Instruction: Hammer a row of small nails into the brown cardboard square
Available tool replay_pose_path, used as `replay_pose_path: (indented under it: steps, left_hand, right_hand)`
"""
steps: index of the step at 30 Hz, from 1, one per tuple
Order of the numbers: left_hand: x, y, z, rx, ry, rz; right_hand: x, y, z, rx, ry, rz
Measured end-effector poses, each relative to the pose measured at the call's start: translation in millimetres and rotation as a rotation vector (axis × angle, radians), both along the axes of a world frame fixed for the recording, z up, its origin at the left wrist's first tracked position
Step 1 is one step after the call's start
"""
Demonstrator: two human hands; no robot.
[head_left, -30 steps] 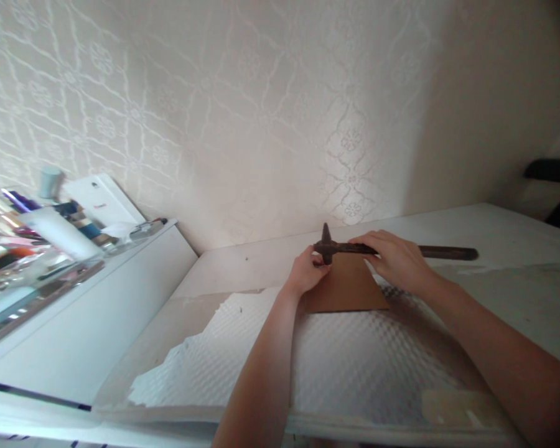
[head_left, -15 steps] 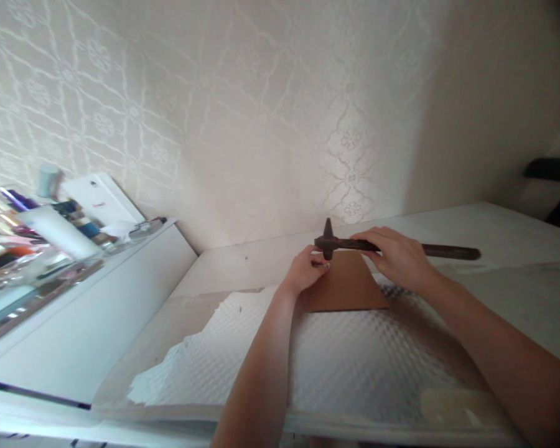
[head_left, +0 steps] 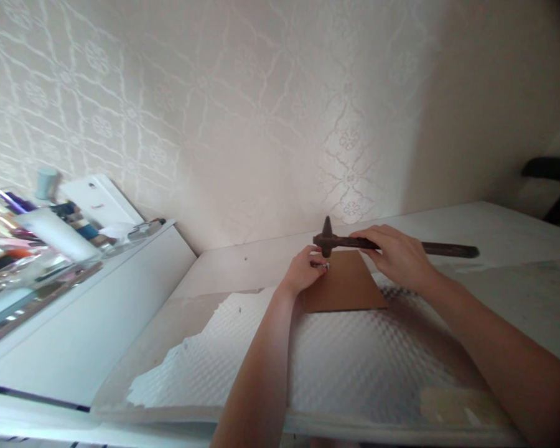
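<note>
A dark hammer [head_left: 350, 242] lies nearly level in my right hand [head_left: 394, 254], whose fingers close round the middle of its handle. Its head hangs just above my left hand [head_left: 304, 269], over the far left part of a brown board [head_left: 348, 286]. My left hand rests at the board's left edge, thumb and fingers pinched together. Something small shows at the fingertips, too small to name. Under the board is a white quilted-looking sheet [head_left: 354, 354] with a ragged left edge.
To the left stands a white cabinet [head_left: 98, 311] topped with tubes, bottles and a white box [head_left: 101, 200]. A patterned wall [head_left: 261, 124] rises behind the white tabletop [head_left: 228, 264]. A black curved object [head_left: 550, 168] juts in at the far right.
Both hands, the hammer and the board keep nearly the same places. Only a slight shift of the whole view shows.
</note>
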State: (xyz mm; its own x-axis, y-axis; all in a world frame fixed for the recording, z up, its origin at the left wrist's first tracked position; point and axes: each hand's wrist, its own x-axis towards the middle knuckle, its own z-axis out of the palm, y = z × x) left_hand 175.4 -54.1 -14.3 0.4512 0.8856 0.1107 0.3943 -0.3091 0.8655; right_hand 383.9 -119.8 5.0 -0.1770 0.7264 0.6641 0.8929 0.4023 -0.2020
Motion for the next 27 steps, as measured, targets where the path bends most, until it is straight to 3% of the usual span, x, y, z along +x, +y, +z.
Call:
replay_pose_path:
  steps: [12,17,22,27]
  left_hand:
    - [-0.4,2.4,-2.9,-0.004,0.000,0.003]
    - [0.0,2.6,-2.5,0.015,0.007,0.008]
    - [0.3,2.0,-2.0,-0.005,-0.013,-0.006]
    - [0.3,1.8,-0.9,0.003,0.021,0.005]
  right_hand:
    - [7.9,3.5,-1.8,0.021,0.013,-0.008]
    - [3.7,3.5,-3.9,-0.055,-0.026,0.054]
    - [5.0,3.9,-3.3,-0.019,0.021,-0.005]
    - [1.0,1.0,-1.5,-0.082,-0.021,0.030]
